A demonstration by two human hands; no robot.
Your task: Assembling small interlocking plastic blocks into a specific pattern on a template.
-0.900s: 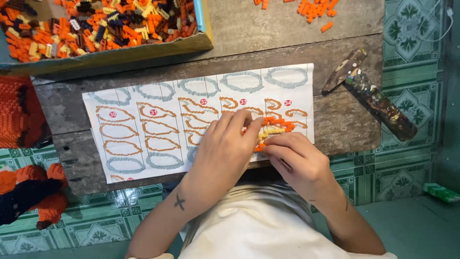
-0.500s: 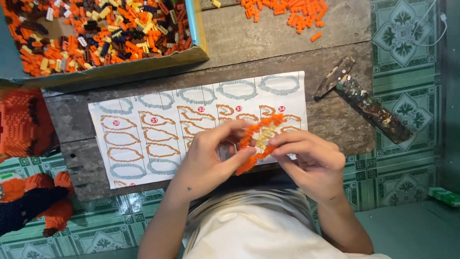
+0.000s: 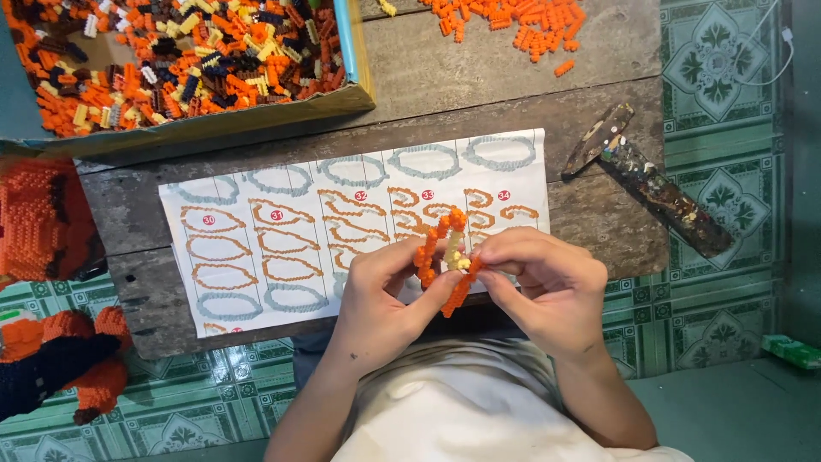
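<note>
Left hand [image 3: 376, 295]: fingers pinched on the left edge of the brick ring, thumb and forefinger closed on it.
Right hand [image 3: 547, 287]: fingers curled tight around the ring's right side, gripping it.
Brick ring [image 3: 445, 257]: thin loop of small orange bricks with a few cream ones, held upright between both hands, above the near edge of the table and the instruction sheet.
Instruction sheet [image 3: 282, 239]: white paper flat on the table, printed with grey and orange loop outlines.
Table [image 3: 479, 77]: weathered wooden boards.
Box [image 3: 171, 51]: shallow cardboard tray at the far left, filled with orange, black, yellow and white bricks.
Loose bricks [image 3: 513, 21]: orange pile at the far edge.
Hammer [image 3: 650, 180]: paint-spattered, right of the sheet.
Brick models [image 3: 43, 222]: 2 orange builds, left of the table.
</note>
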